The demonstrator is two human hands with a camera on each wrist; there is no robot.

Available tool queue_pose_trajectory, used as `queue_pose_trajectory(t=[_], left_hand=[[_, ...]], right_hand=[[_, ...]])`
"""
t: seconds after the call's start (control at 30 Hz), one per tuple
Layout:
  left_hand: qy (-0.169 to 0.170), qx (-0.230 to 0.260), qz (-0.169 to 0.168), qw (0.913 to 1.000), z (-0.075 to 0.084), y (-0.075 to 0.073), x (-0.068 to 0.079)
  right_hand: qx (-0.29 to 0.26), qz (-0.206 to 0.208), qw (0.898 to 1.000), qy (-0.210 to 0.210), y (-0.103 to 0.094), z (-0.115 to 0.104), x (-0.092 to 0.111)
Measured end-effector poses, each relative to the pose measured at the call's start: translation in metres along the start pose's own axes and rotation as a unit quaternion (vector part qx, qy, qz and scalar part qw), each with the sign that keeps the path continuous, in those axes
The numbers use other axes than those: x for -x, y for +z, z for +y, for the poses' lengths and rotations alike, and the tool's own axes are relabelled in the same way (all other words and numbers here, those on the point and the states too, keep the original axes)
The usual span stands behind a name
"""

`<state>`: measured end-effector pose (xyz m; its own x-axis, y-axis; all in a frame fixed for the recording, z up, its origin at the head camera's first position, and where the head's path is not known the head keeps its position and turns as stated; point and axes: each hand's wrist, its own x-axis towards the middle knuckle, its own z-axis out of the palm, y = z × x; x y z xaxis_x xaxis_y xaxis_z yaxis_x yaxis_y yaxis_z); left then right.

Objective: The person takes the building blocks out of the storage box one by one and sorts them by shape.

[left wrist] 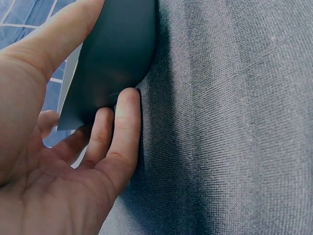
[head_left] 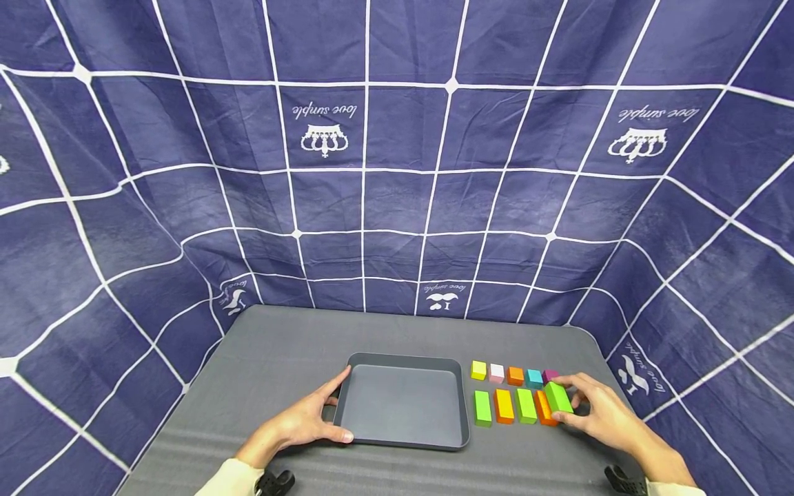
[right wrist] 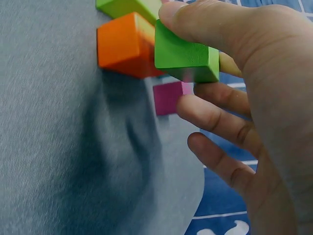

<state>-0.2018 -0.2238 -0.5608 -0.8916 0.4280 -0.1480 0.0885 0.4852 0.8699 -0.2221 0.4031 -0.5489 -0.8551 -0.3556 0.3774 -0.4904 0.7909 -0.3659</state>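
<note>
My left hand (head_left: 302, 418) grips the left side of a shallow dark grey tray (head_left: 466, 413), its thumb by the near corner and index finger at the rim farther back. In the left wrist view, fingertips (left wrist: 128, 100) touch the low part of the tray's wall (left wrist: 122, 44). A green rectangular block (head_left: 560, 398) is pinched between the thumb and fingers of my right hand (head_left: 598, 408). It tilts beside an orange block (head_left: 544, 408) at the right end of a row, overlapping it in the head view. Beyond the fingers sits a small purple cube (right wrist: 167, 98).
Right of the tray, a front row has a green block (head_left: 482, 409), a yellow-orange block (head_left: 504, 406) and another green block (head_left: 526, 406). Behind stand small yellow (head_left: 478, 370), pink (head_left: 496, 373), orange (head_left: 515, 376) and blue cubes (head_left: 534, 378). Blue gridded cloth (head_left: 397, 200) walls the grey table (head_left: 298, 337).
</note>
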Motion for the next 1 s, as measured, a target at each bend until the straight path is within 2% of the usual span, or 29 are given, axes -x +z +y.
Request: queue_pose_trajectory(t=[0.5,1.0], left_hand=[[0.004,-0.003,0.001,1.0,-0.001,0.0,0.0],[0.009,0.003,-0.001,1.0,-0.002,0.0,-0.001]], right_hand=[[-0.003,-0.003,1.0,0.03,0.002,0.019,0.016],[-0.002,-0.007,1.0,0.016,0.011,0.028,0.02]])
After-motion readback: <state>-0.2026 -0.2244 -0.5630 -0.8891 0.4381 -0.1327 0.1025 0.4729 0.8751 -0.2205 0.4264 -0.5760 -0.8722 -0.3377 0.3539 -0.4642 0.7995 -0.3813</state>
